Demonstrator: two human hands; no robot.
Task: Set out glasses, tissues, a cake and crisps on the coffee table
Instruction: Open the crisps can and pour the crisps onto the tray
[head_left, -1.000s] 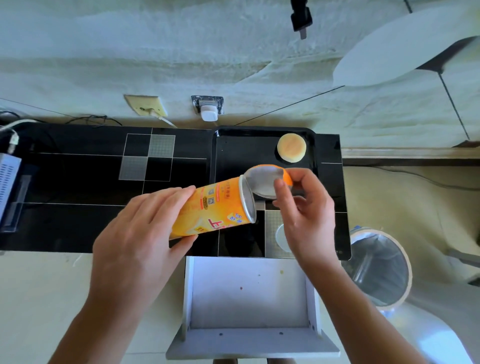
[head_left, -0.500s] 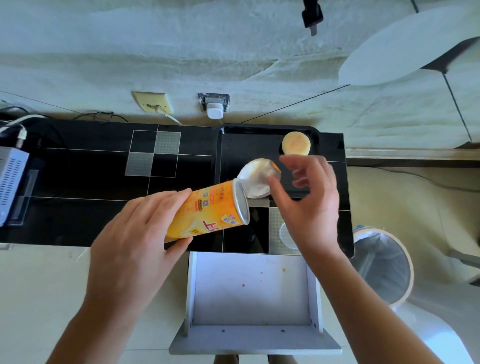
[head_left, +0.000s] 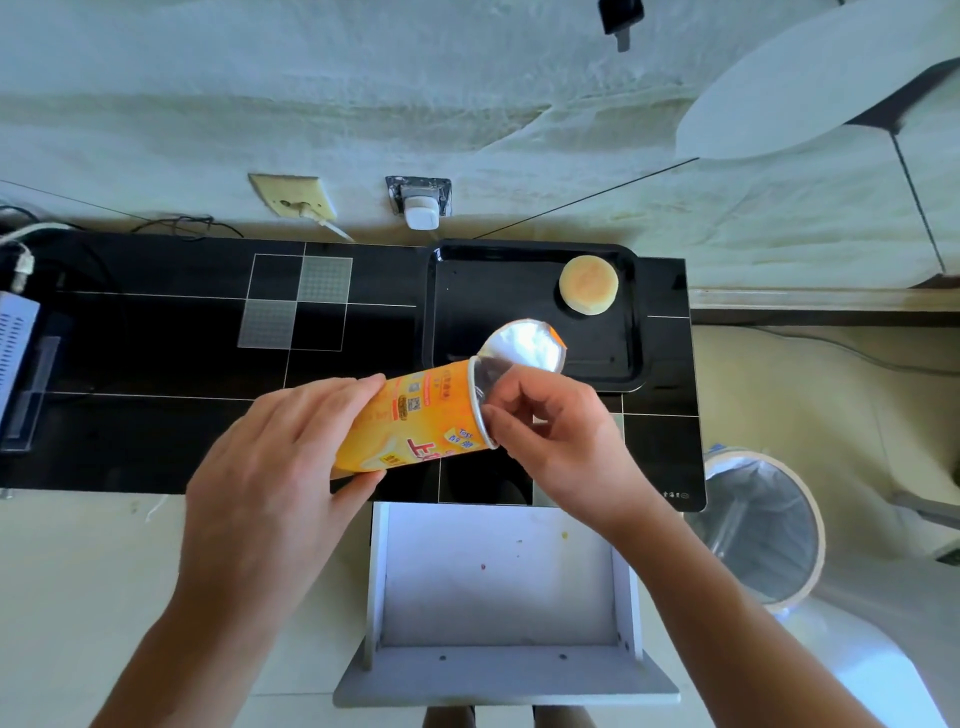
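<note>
Left hand (head_left: 265, 467): my grip is closed around the lower half of the crisps can (head_left: 415, 421), fingers over the top, thumb beneath; my palm hides the can's base.
Crisps can: orange-yellow tube with small printed labels and a red mark near its mouth, held tilted over the near edge of the bench (head_left: 156, 374), mouth pointing right and slightly far. The print is too small to read.
Foil seal (head_left: 524, 345): silvery, peeled up from the rim and standing over the mouth, attached on the far side; an orange edge shows at its right. What is inside the can I cannot see.
Right hand (head_left: 561, 441): my grip is pinched at the can's rim, fingertips on the near edge of the foil; exactly how much foil I hold is covered by my own fingers.
Tray (head_left: 447, 322): black, on the far right of the bench; its near edge is partly behind the foil.
Cake (head_left: 588, 285): round, pale golden, flat-topped, in the tray's far right corner, well apart from the can.
Bin (head_left: 763, 530): on the floor to the right, clear liner, partly cut by my forearm.
</note>
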